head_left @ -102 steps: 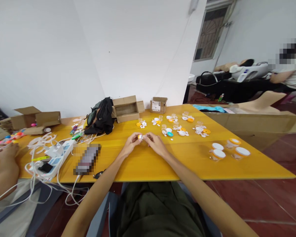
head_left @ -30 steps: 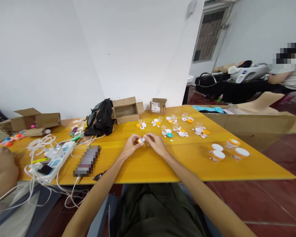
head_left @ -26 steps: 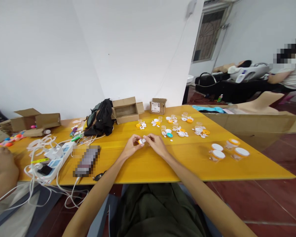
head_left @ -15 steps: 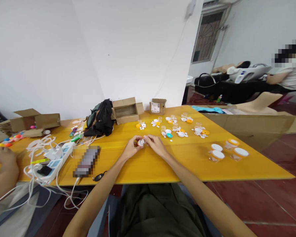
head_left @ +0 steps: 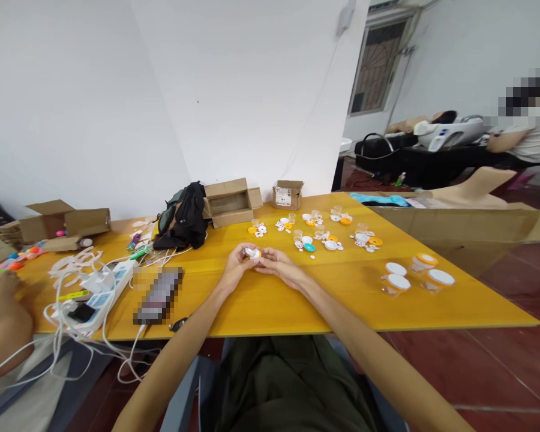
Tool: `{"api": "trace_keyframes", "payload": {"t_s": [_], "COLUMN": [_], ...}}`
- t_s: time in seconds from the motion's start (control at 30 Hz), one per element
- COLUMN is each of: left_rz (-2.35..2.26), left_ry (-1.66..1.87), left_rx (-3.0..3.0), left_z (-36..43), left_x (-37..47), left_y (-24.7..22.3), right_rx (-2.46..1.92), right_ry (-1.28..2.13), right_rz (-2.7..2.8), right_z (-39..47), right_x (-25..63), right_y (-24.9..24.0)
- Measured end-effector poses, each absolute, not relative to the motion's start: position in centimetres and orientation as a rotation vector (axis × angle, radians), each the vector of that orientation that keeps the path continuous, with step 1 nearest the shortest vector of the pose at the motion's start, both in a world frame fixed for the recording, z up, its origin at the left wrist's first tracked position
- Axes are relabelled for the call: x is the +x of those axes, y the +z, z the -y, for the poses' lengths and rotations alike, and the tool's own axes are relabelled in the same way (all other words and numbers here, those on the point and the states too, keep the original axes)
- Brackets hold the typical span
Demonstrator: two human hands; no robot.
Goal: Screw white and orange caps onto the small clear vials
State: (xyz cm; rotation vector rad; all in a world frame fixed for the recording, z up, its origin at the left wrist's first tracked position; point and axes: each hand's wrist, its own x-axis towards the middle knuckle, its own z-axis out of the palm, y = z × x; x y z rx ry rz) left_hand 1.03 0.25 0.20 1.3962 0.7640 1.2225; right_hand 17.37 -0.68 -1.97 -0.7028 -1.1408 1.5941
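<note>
A small clear container with a white and orange end is between my hands above the front middle of the yellow table. My left hand has its fingers wrapped round it. From the right, my right hand touches its orange edge, its fingers bent round that side. Beyond them lie several clusters of clear cups, small white discs and orange rings, with a teal ring in one. Several clear jars with white and orange lids stand at the right.
To the left are a phone, a power strip with tangled white cables and a black bag. Open cardboard boxes stand along the wall. Another person's arm rests at the far left; a person sits at the far right.
The container has tilted and turned in my hands, and its orange edge now shows. My right hand has turned from pinching at its top to cupping its side.
</note>
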Motion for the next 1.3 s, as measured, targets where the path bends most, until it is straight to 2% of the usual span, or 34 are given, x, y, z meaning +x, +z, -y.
{"api": "trace_keyframes", "payload": {"t_s": [0.43, 0.9, 1.3], "left_rz": [-0.745, -0.759, -0.765], "left_ry": [1.211, 1.253, 1.214], "left_rx": [1.321, 1.360, 1.423], "left_z": [0.0, -0.2, 0.1], "left_x": [1.0, 1.0, 1.0], "left_y": [0.7, 0.5, 0.7], "right_rx": [-0.695, -0.727, -0.915], "right_ry": [1.690, 1.593, 1.598], "right_rz": [1.097, 1.165, 1.254], "right_z": [0.8, 0.8, 1.1], "right_x": [17.2, 17.1, 16.8], "right_y": [-1.3, -1.2, -0.6]}}
